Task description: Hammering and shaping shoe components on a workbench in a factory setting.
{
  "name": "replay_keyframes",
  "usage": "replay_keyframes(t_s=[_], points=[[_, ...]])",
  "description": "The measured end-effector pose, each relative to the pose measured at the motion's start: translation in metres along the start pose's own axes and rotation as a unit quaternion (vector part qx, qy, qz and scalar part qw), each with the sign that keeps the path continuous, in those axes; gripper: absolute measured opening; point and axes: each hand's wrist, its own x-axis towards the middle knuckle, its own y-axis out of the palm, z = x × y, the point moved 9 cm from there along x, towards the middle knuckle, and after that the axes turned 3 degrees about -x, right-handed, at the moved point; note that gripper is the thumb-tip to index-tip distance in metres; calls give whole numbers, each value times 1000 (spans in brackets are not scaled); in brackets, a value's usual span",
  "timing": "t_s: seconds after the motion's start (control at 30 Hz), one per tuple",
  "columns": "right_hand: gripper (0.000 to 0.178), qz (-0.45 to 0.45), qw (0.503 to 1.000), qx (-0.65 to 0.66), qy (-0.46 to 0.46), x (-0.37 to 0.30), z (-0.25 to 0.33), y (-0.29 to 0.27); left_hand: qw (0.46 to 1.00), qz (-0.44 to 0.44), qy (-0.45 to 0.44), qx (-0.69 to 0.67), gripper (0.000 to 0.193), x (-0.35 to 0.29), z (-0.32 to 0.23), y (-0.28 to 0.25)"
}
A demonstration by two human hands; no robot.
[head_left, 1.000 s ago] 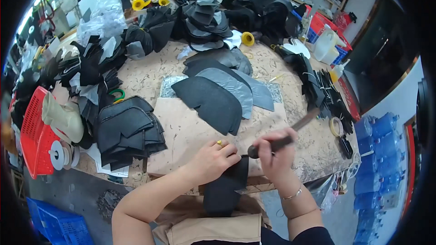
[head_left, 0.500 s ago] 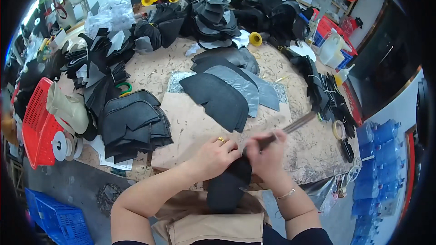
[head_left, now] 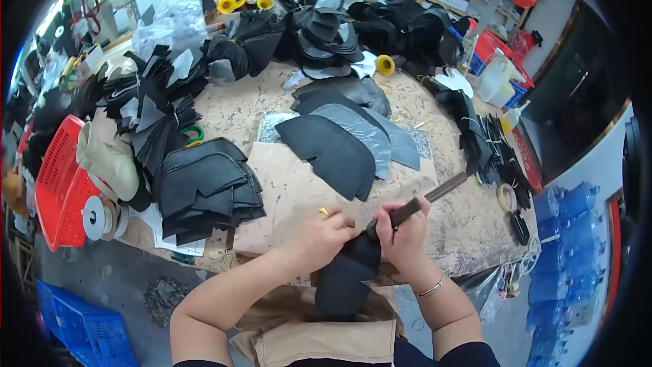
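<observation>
From where I stand, the person at the desk [head_left: 234, 98] has both bare hands close together at its near edge. Between them, a flat piece of matte black sheet material [head_left: 343, 289] hangs down over the edge toward the tan cloth apron [head_left: 326, 343].

The left hand [head_left: 319, 239], with a gold-coloured ring, has its fingers bent and their tips at the upper end of that black piece; whether they pinch it or only press it, I cannot tell. The right hand [head_left: 406, 231] has its fingers wrapped round a long, dark brown tool [head_left: 445, 188], which slants up and outward to the right. The tool's rounded dark end sits at the upper end of the black piece, just beside the left fingertips.

Beyond the hands, a smooth pale board [head_left: 278, 180] lies on the desk, with a curved, notched black panel [head_left: 329, 153] partly over it and a shiny silver-grey panel [head_left: 363, 134] overlapped behind that. To the left are a thick stack of notched black panels [head_left: 204, 187], a cream boot-shaped form [head_left: 112, 163] and a red plastic basket [head_left: 58, 197]. Near the right edge lies a pale tape roll [head_left: 506, 197].
</observation>
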Motion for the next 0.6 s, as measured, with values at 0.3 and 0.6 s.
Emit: replay_keyframes(t_s=[0.3,0.6], points=[[7,-4,1000,6,10,0,8,4,996,18,-4,89,23,-4,-14,5],[7,-48,996,68,20,16,20,-21,994,43,-12,101,25,-9,-16,1]])
